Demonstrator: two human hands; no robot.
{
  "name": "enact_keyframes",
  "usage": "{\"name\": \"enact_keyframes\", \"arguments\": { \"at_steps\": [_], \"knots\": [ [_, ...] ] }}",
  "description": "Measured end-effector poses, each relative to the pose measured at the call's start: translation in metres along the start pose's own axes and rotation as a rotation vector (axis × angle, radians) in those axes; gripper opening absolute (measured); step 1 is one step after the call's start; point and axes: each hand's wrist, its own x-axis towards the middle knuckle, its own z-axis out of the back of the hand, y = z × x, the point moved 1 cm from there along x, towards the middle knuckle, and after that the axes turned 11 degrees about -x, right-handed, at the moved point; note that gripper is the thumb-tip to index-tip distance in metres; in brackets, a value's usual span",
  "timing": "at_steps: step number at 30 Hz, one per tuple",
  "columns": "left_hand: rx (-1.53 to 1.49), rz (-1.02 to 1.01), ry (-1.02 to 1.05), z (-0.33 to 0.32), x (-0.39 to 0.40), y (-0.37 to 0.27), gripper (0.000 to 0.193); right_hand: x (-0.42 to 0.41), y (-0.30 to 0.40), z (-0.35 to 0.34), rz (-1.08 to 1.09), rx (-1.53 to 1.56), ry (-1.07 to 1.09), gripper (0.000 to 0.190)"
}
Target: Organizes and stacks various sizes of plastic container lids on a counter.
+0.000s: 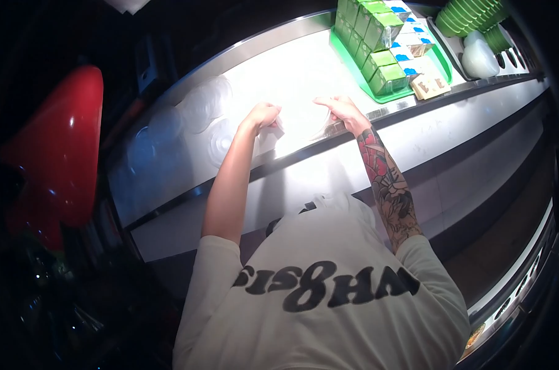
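Strong glare washes out the space between my hands. A translucent round plastic piece (325, 123), a lid or a bowl, shows there only by its curved edge. My left hand (264, 115) has its fingers curled at the left side of this piece. At its right edge is my right hand (343, 111), the index finger pointing left and the other fingers bent at the rim. Left of my left hand, a clear round plastic lid or bowl (222, 142) lies on the white counter (279, 60). Beyond it, several more clear round pieces (205, 104) overlap in a row.
A green tray (381, 98) at the right holds stacked green boxes (386, 30) and white-and-blue packs (406, 58). Small printed cards (429, 87) lie at its front corner. Green stacked cups (464, 16) and a white rounded container (479, 55) stand farther right. A large red glossy object (69, 148) is at the left.
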Motion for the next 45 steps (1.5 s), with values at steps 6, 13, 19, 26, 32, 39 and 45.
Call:
{"name": "enact_keyframes", "arguments": {
  "at_steps": [6, 13, 19, 26, 32, 39, 45],
  "knots": [
    [-0.297, -0.001, 0.083, -0.028, -0.014, 0.005, 0.034, -0.031, -0.005, 0.003, 0.072, 0.479, 0.019, 0.039],
    [-0.987, -0.102, 0.09, -0.064, -0.093, -0.003, 0.053, -0.128, 0.006, -0.007, -0.048, 0.976, 0.187, 0.04],
    [-1.031, -0.152, 0.213, -0.07, -0.155, 0.005, 0.063, -0.193, -0.012, -0.03, -0.134, 0.893, 0.041, 0.044],
    [-0.854, -0.365, 0.165, -0.054, -0.203, 0.032, 0.055, -0.227, -0.002, -0.038, 0.221, 0.419, 0.031, 0.068],
    [-0.623, -0.643, 0.156, -0.054, -0.246, 0.064, 0.055, -0.261, -0.005, -0.039, 0.441, 0.274, 0.148, 0.075],
    [-0.798, -0.693, 0.167, -0.062, -0.27, 0.062, 0.049, -0.272, -0.014, -0.036, 0.473, 0.24, 0.253, 0.08],
    [-0.664, -0.709, 0.136, -0.056, -0.267, 0.061, 0.047, -0.272, -0.01, -0.036, 0.428, 0.447, 0.312, 0.072]
  ]
}}
